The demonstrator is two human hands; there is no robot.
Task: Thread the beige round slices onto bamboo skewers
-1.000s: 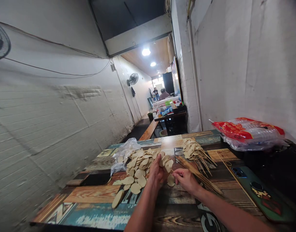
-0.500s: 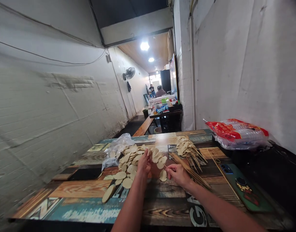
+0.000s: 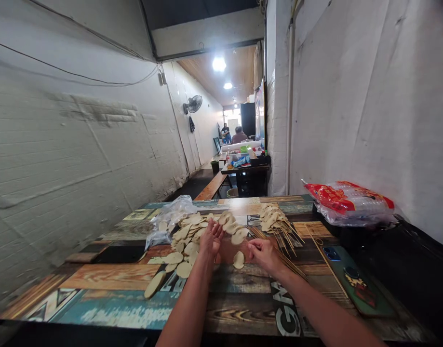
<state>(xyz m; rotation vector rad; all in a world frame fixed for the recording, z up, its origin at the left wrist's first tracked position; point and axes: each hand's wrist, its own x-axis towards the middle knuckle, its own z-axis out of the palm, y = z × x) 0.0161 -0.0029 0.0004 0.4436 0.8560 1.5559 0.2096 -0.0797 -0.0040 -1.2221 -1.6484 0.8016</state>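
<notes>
Pale thin oval slices, whose exact kind I cannot tell, are threaded in a short row (image 3: 239, 235) in front of me. My right hand (image 3: 263, 253) pinches the near end of the bamboo skewer that carries them. Just left of that row, my left hand (image 3: 212, 238) is turned palm inward with its fingers apart, holding nothing I can see. Beside it spreads a heap of loose slices (image 3: 187, 236). One single slice (image 3: 239, 260) lies on the table below the threaded row. Bare bamboo skewers (image 3: 291, 265) lie partly under my right hand.
Filled skewers (image 3: 274, 219) are piled at the back right. A clear plastic bag (image 3: 174, 209) sits behind the heap, and a dark flat object (image 3: 122, 253) lies at left. On the right are a green phone (image 3: 358, 279) and a red plastic package (image 3: 347, 197). Two people are far off.
My left hand's fingers have come away from the threaded slices and spread. The right hand keeps its pinch on the skewer. The whole view has shifted slightly.
</notes>
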